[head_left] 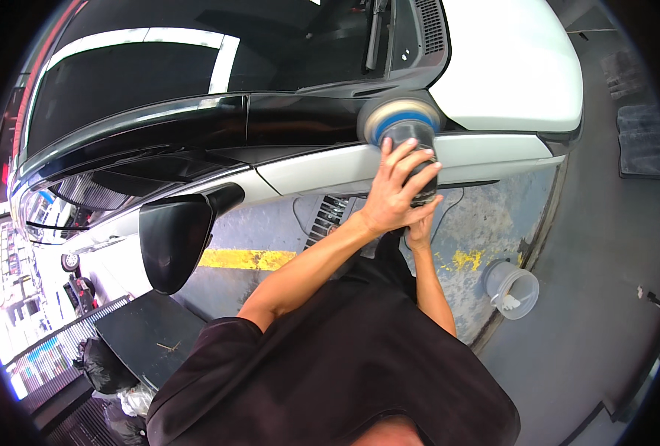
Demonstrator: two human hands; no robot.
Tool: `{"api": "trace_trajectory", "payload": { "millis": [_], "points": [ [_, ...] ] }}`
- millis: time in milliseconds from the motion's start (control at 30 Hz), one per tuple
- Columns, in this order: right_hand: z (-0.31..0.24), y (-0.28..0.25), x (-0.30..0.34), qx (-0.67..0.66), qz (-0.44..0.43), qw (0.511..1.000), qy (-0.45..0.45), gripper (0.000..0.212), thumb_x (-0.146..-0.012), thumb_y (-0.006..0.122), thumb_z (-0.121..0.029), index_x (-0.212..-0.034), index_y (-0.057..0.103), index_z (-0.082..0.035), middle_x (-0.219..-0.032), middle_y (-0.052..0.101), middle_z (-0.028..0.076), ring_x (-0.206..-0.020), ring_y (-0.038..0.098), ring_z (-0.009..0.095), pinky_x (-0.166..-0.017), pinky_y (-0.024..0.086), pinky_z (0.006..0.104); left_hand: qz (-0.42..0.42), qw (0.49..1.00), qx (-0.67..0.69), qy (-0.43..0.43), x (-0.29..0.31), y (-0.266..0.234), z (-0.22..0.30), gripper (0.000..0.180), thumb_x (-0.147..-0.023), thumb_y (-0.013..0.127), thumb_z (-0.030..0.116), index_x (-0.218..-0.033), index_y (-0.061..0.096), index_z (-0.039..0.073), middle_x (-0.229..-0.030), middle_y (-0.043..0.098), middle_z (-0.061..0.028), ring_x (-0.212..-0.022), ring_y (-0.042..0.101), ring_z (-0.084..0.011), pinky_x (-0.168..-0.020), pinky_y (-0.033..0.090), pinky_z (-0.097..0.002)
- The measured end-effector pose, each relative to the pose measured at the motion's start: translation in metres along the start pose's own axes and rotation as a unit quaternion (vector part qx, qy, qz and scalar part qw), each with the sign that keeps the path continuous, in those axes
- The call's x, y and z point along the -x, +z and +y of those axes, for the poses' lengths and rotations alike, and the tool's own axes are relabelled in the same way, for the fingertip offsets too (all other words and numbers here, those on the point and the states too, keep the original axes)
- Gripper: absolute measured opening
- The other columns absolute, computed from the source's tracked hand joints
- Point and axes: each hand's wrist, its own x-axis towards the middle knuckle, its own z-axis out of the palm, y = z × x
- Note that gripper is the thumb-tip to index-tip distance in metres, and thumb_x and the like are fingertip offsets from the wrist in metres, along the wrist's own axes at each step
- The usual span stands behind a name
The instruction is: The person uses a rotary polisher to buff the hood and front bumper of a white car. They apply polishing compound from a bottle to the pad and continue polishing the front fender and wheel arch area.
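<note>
A car polisher (406, 128) with a black body, a blue backing ring and a pale round pad lies against the car. Its pad rests over the glossy black pillar trim (307, 119), at the corner by the windshield and the white hood (508, 59). The pad's rim looks blurred. My left hand (398, 186) is closed over the polisher's body, fingers wrapped across its top. Closer to me, my right hand (420, 227) grips the rear end of the polisher; its fingers are partly hidden behind the left hand and the tool.
A black side mirror (175, 241) juts out left of my arms. On the floor to the right stands a translucent bucket (499, 281) with something white inside. A floor drain grate (325, 221) and a thin cord (452, 212) lie below the car's side. Black bags (103, 366) sit lower left.
</note>
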Motion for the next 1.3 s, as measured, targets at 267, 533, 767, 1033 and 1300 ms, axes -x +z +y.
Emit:
{"api": "trace_trajectory", "payload": {
  "millis": [267,533,767,1033,1300],
  "points": [
    [0.022,-0.023,0.011,0.12,-0.005,0.992,-0.044,0.106,-0.106,0.051,-0.067,-0.174,-0.004,-0.006,-0.181,0.011,0.019,-0.167,0.014,0.036,-0.133,0.013,0.0499,-0.026,1.0,0.017,0.0,-0.003,0.01,0.001,0.072,-0.076,0.093,0.024,-0.142,0.066,0.014,-0.15,0.057,-0.0102,-0.151,0.044,-0.0383,-0.131,0.021,-0.0687],
    [0.015,0.048,0.002,0.037,-0.114,0.993,-0.003,0.103,-0.096,0.069,-0.073,-0.158,0.038,0.003,-0.151,0.052,0.014,-0.138,0.052,0.028,-0.114,0.042,0.0405,0.028,0.999,-0.012,-0.008,0.014,-0.066,-0.017,0.074,-0.074,0.096,0.028,-0.141,0.065,0.016,-0.148,0.06,-0.0113,-0.15,0.047,-0.0397,-0.131,0.022,-0.0678],
    [-0.035,0.123,-0.003,-0.021,-0.181,0.983,0.007,0.095,-0.096,0.071,-0.07,-0.15,0.05,0.005,-0.138,0.064,0.014,-0.124,0.063,0.025,-0.106,0.05,0.0383,0.08,0.996,-0.032,-0.027,0.012,-0.137,-0.02,0.069,-0.075,0.094,0.023,-0.138,0.067,0.014,-0.15,0.06,-0.0109,-0.15,0.046,-0.0393,-0.13,0.023,-0.0674],
    [-0.096,0.201,-0.011,-0.063,-0.227,0.972,-0.002,0.08,-0.097,0.079,-0.054,-0.144,0.054,0.005,-0.125,0.069,0.01,-0.111,0.066,0.017,-0.097,0.054,0.0321,0.158,0.984,-0.084,-0.011,0.002,-0.217,-0.027,0.07,-0.066,0.098,0.019,-0.129,0.07,0.011,-0.142,0.064,-0.0157,-0.142,0.055,-0.043,-0.126,0.03,-0.0653],
    [-0.143,0.272,-0.022,-0.087,-0.259,0.962,-0.001,0.072,-0.095,0.084,-0.041,-0.142,0.054,0.004,-0.127,0.069,0.012,-0.116,0.064,0.019,-0.103,0.052,0.0351,0.199,0.973,-0.117,0.014,-0.015,-0.291,-0.04,0.073,-0.063,0.096,0.019,-0.13,0.068,0.008,-0.142,0.063,-0.0186,-0.139,0.058,-0.0446,-0.124,0.035,-0.0647]
  ]
}}
